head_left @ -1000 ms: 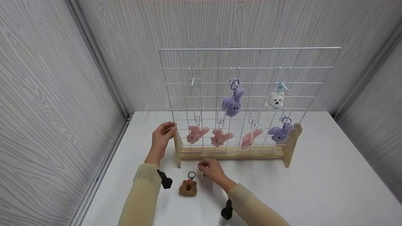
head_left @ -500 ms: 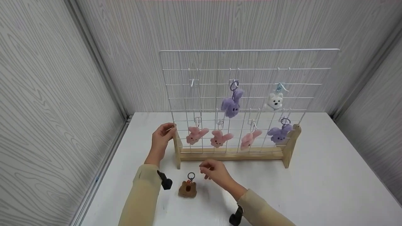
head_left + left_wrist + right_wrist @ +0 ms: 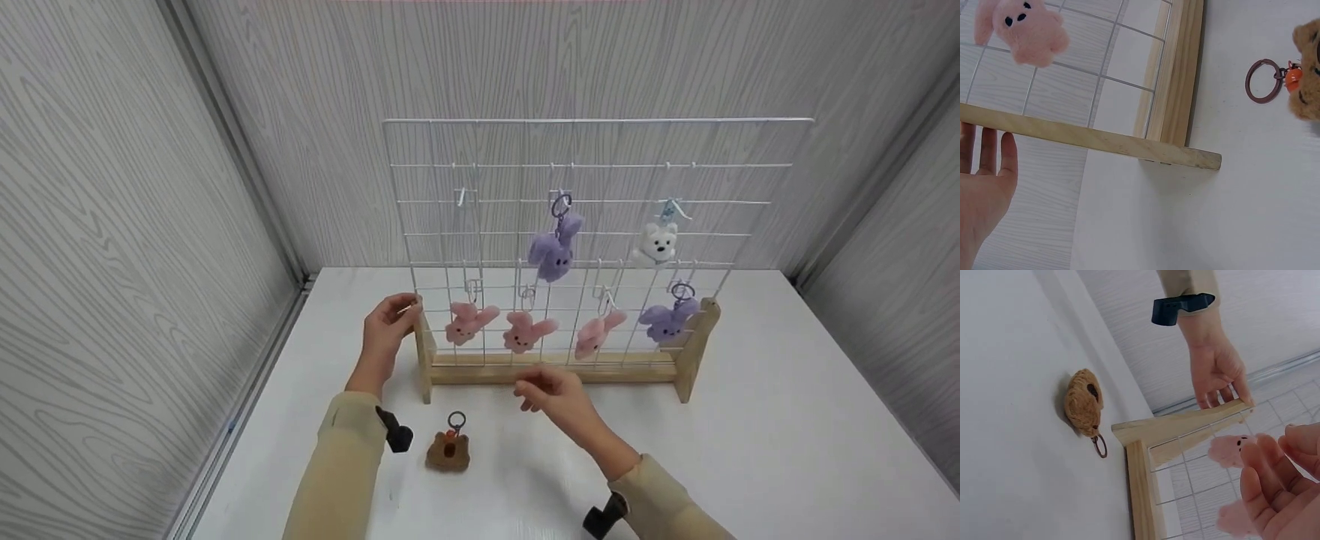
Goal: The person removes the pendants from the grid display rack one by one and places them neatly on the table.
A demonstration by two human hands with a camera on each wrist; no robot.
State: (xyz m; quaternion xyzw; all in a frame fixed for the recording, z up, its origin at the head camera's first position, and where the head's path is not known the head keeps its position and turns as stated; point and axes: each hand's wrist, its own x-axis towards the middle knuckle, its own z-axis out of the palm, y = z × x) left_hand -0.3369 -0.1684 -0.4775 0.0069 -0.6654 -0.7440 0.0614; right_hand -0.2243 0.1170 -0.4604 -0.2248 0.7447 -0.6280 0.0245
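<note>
My left hand [image 3: 388, 330] grips the top of the left wooden side post [image 3: 1078, 134] of a white wire-grid display rack [image 3: 525, 375]; the right wrist view shows fingers and thumb on either side of that post. In front of the rack's wooden base, my right hand [image 3: 559, 397] hovers with loosely bent fingers and nothing between them. A brown plush bear keychain [image 3: 448, 453] lies on the white table to its left, its ring [image 3: 1264, 81] pointing toward the rack. The pink bunny keychains [image 3: 529, 332] hang on the lower hooks, above and behind the right hand.
A purple bunny keychain [image 3: 555, 251] and a white dog keychain [image 3: 658, 244] hang from upper hooks. Another purple bunny [image 3: 669, 321] hangs at lower right. The upper-left hook [image 3: 461, 196] carries nothing. Wood-grain panels [image 3: 112, 225] surround the table.
My right hand has moved to the right, away from the bear keychain, along the front of the rack. The left hand stays on the post, and the bear keychain lies where it was.
</note>
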